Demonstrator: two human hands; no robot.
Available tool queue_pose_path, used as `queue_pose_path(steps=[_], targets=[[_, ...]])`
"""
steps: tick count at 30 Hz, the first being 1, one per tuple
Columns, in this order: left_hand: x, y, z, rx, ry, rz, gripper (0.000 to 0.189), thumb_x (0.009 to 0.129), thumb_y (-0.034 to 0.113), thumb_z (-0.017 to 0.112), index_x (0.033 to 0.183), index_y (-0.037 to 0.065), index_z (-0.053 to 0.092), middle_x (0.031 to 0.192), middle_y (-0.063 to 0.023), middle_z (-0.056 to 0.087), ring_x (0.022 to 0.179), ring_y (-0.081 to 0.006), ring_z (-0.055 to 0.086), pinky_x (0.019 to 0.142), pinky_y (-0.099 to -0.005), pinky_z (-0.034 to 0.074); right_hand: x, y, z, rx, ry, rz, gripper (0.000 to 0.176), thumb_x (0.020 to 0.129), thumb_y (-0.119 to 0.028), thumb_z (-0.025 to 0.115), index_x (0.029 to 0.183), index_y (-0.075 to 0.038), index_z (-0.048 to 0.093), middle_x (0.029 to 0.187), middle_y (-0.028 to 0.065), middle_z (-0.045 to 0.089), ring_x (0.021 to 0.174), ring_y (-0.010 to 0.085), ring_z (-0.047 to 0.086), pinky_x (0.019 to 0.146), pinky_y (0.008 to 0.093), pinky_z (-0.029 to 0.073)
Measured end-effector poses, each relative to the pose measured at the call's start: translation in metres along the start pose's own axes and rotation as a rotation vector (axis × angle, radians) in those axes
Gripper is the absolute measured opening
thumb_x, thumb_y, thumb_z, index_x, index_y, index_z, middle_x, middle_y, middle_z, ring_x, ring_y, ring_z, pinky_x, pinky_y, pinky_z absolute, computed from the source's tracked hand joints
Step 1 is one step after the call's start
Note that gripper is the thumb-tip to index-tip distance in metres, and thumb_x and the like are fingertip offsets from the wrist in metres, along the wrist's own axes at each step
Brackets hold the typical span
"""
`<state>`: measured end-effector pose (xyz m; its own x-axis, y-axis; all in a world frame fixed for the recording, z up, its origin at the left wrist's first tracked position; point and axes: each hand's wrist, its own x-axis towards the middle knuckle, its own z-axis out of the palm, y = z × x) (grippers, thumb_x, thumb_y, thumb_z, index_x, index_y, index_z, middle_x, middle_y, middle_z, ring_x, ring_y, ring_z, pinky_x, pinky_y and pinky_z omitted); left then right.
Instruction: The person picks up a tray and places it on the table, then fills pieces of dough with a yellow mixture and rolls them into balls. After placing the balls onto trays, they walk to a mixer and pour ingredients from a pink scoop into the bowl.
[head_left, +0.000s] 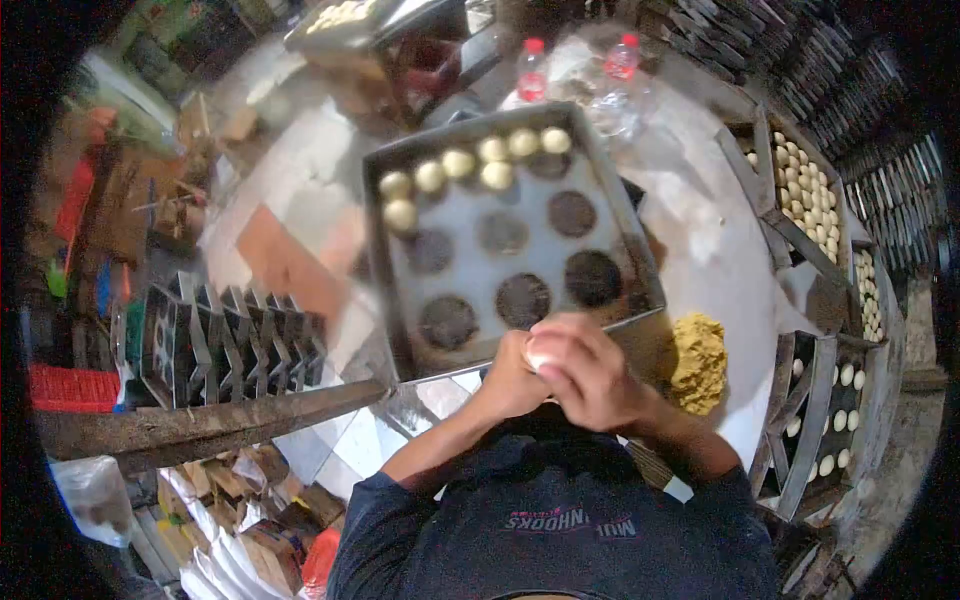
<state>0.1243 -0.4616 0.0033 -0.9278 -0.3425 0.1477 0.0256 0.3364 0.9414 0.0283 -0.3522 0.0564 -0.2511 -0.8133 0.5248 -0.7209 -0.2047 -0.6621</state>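
Note:
My left hand (512, 375) and my right hand (598, 372) are pressed together in front of my chest, fingers curled. A small pale dough piece (538, 356) shows between them, mostly covered by the fingers. Just beyond my hands is a square metal tray (460, 268) with dark round spots on its bottom. Several round dough balls (458, 163) sit along its far side, with one ball (400, 214) at the left wall. To the right of my right hand lies a crumbly yellow mound (698, 362).
Stacked trays (800, 225) of dough balls stand at the right. Two red-capped bottles (531, 72) are beyond the tray. At the left are a row of upright metal trays (230, 340), a wooden beam (215, 425) and a reddish-brown board (285, 262).

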Motion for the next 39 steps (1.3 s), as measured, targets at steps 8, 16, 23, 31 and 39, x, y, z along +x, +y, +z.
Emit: queue_pose_path(steps=[8, 16, 23, 31, 39], targets=[[-0.010, 0.000, -0.144, -0.204, 0.185, -0.380, 0.047, 0.079, 0.008, 0.075, 0.122, 0.003, 0.056, 0.080, 0.0044, 0.047, 0.069, -0.0048, 0.044, 0.062, -0.0180, 0.039, 0.090, 0.140, 0.065, -0.266, 0.025, 0.107, 0.024, 0.092, -0.016, 0.052, 0.109, 0.001, 0.055, 0.107, 0.0188, 0.057, 0.096, 0.0343, 0.056, 0.084, 0.0436, 0.045], [0.045, -0.043, -0.172, 0.797, 0.297, -0.085, 0.043, 0.088, 0.040, 0.060, 0.116, 0.006, 0.063, 0.098, -0.0209, 0.060, 0.112, -0.0350, 0.048, 0.098, -0.0474, 0.037, 0.086, 0.133, 0.044, -0.579, -0.284, 0.210, 0.060, 0.094, -0.037, 0.047, 0.144, -0.007, 0.030, 0.150, 0.0237, 0.022, 0.138, 0.0405, 0.022, 0.110, 0.0571, 0.021], [0.121, -0.067, -0.156, 1.360, 0.105, -0.407, 0.037, 0.087, 0.035, 0.053, 0.096, 0.001, 0.065, 0.135, -0.0229, 0.041, 0.126, -0.0445, 0.035, 0.103, -0.0656, 0.018, -0.005, 0.044, -0.045, -0.284, 0.093, 0.031, 0.036, 0.085, -0.016, 0.063, 0.117, -0.001, 0.057, 0.118, 0.0204, 0.052, 0.106, 0.0346, 0.057, 0.088, 0.0397, 0.048], [0.088, 0.018, 0.027, 0.589, 0.221, 0.086, 0.036, 0.071, 0.007, 0.069, 0.104, 0.005, 0.055, 0.093, -0.0136, 0.063, 0.086, -0.0283, 0.061, 0.072, -0.0375, 0.049, -0.161, 0.093, -0.109, 0.028, 0.491, 0.234, 0.022, 0.086, -0.008, 0.060, 0.104, 0.004, 0.063, 0.083, 0.0136, 0.065, 0.075, 0.0184, 0.064, 0.067, 0.0298, 0.054], [0.047, 0.122, 0.179, 0.098, -0.232, 0.282, 0.089, 0.074, 0.023, 0.079, 0.143, -0.004, 0.029, 0.128, -0.0215, 0.049, 0.110, -0.0265, 0.056, 0.090, -0.0357, 0.050, -0.185, 0.033, -0.161, 0.108, 0.658, 0.322, 0.038, 0.080, -0.011, 0.071, 0.115, 0.001, 0.060, 0.106, 0.0183, 0.065, 0.099, 0.0264, 0.065, 0.086, 0.0357, 0.051]])
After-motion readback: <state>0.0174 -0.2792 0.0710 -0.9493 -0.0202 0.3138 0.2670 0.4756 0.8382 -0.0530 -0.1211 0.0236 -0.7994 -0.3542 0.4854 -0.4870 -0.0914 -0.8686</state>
